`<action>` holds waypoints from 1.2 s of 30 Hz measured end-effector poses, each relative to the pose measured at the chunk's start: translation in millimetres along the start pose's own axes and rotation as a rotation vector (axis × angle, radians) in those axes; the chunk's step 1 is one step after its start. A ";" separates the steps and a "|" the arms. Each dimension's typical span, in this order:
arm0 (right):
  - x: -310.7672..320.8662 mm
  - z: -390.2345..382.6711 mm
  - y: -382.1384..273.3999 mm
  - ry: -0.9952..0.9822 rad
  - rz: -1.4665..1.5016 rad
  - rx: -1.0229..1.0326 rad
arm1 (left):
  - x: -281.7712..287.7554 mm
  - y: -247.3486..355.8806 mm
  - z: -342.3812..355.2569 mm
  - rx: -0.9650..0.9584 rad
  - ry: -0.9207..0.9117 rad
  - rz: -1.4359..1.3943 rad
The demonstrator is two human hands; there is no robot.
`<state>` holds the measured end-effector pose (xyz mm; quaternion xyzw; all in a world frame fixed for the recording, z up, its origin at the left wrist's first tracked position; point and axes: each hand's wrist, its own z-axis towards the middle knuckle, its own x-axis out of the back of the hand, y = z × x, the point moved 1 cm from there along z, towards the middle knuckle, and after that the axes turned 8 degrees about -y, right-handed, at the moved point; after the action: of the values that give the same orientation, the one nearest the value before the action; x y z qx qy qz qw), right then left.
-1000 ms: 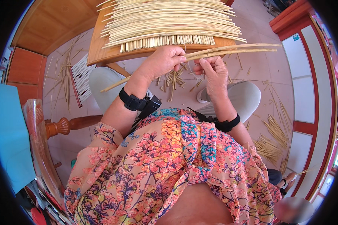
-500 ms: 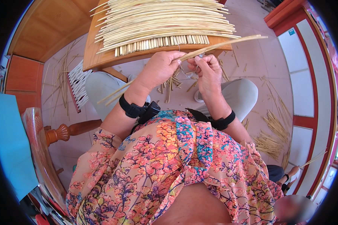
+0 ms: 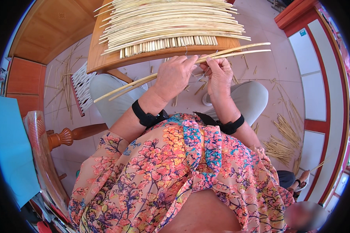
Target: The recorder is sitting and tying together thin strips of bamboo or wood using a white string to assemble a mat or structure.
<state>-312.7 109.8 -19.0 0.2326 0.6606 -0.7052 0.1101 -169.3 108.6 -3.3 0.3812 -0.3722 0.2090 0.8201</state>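
Two long, thin wooden sticks [image 3: 249, 47] cross over the front of the table, slanting up to the right. My left hand [image 3: 177, 74] is closed around their middle, and their left ends reach past my wrist. Close beside it, my right hand [image 3: 221, 75] pinches a thin, pale wire [image 3: 200, 74] just under the sticks; part of the wire hides behind the fingers. Beyond my hands, many similar long sticks [image 3: 175, 24] lie side by side on the wooden table [image 3: 95, 58]. A row of short cut pieces [image 3: 169, 43] sits along their near side.
Loose sticks and offcuts are scattered on the tiled floor, with bundles [image 3: 280, 149] at the right. A white woven rack [image 3: 81, 88] stands left of my knee. Another person's hand [image 3: 304, 176] holds a stick at lower right. A turned wooden chair part [image 3: 60, 139] is at left.
The two sticks have spread apart at their right ends and shifted left, showing more on the left. My left hand has rolled over them and moved slightly right, toward the right hand.
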 end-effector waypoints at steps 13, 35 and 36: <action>0.8 -4.2 2.5 -0.064 -0.102 0.035 | -4.9 -28.0 4.4 0.341 -0.210 -0.563; -11.1 -14.8 -27.5 -0.503 -0.715 -0.402 | 32.5 -48.2 10.0 0.502 -0.522 -0.951; -12.0 -15.9 -26.0 -0.497 -0.694 -0.398 | 29.0 -48.9 8.4 0.491 -0.530 -0.995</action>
<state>-311.4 126.2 9.2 -0.2036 0.7754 -0.5942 0.0653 -124.0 73.3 -0.3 0.7258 -0.2822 -0.2210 0.5872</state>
